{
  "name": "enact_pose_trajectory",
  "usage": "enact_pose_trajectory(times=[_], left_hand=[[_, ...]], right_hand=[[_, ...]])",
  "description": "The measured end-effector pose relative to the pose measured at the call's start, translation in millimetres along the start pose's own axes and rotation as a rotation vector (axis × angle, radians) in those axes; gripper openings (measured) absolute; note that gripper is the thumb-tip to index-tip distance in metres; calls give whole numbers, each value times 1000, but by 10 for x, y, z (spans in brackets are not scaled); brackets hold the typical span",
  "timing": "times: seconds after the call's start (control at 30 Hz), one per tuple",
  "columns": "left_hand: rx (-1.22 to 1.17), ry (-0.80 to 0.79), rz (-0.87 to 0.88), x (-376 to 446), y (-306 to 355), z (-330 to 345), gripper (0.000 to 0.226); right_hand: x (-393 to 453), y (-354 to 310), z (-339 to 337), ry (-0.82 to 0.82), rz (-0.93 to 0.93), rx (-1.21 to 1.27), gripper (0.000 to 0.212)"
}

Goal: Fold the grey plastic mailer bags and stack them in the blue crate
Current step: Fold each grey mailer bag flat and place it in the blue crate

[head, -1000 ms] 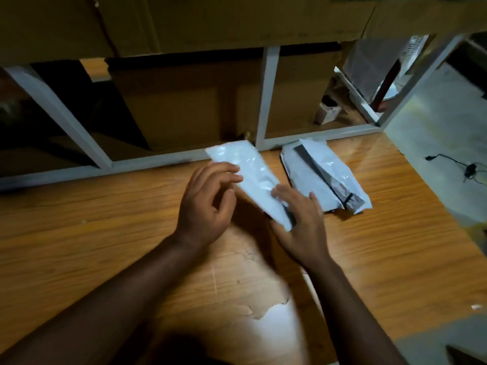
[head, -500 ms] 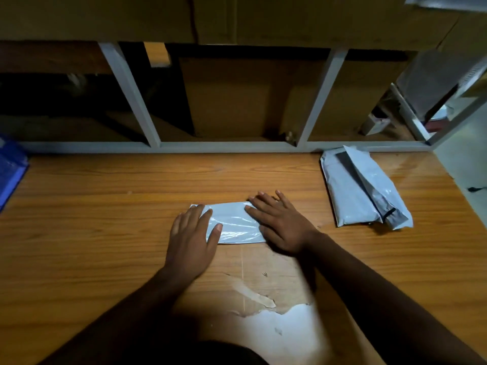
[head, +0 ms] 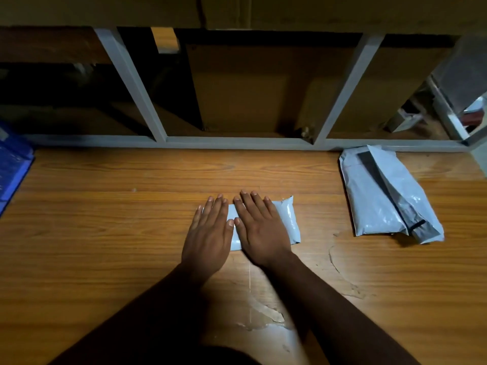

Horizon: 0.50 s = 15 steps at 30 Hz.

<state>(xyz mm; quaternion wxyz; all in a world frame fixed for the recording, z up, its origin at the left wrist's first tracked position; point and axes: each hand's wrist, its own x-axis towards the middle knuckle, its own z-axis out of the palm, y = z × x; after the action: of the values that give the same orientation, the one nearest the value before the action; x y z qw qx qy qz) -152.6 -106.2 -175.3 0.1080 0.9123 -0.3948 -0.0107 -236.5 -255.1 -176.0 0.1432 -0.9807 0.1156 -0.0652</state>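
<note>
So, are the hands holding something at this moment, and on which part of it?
Nothing is gripped. The left hand and the right hand lie flat, palms down, on top of the folded bag, pressing it onto the table.

One head-worn wide-angle view looks steeply down and forward, close over the wooden table (head: 105,246), shelf frame (head: 237,142) at 12 o'clock.

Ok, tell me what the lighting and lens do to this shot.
Head view: dim overall, one bright patch on the wooden table near the forearms; glare on the folded mailer under both hands; shelf bays beyond nearly black; wide-angle lens splays the grey frame posts outward.
</note>
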Motion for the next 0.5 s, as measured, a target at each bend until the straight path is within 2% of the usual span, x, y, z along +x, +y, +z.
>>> enact_pose_trajectory(times=[0.3, 0.5], left_hand=[[-15, 69, -13, 23, 14, 58, 56], [-12, 11, -42, 39, 36, -8, 59]], right_hand=[[63, -29, 29, -28, 19, -39, 56], [80, -28, -19, -78, -2, 18, 57]])
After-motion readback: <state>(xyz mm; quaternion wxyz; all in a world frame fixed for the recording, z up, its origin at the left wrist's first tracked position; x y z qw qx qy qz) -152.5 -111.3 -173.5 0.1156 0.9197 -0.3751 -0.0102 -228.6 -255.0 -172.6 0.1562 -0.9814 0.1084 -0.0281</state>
